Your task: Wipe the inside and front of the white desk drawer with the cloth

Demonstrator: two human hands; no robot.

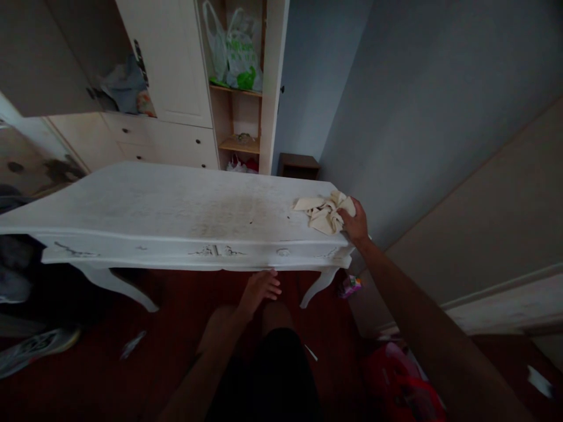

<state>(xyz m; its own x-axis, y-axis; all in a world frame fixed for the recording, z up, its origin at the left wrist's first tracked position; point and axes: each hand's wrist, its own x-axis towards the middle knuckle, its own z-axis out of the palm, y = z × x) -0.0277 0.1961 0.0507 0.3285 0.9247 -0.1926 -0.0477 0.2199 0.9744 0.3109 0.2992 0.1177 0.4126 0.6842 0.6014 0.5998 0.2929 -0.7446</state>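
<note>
My right hand (355,221) grips a crumpled cream cloth (325,214) on the right end of a white table (176,193) with carved drawer fronts. Part of the cloth spreads leftward from my fingers across the tabletop. Grey-brown smudges and a few dark specks mark the top's middle. Below the table's front edge, my left hand (260,290) hangs above my knees, fingers loosely spread and holding nothing.
Behind the table stands a white wardrobe (176,64) with open shelves holding a plastic bag (241,58). A grey wall (417,105) rises close on the right. On the dark red floor lie a shoe (39,349) and a red bag (396,381).
</note>
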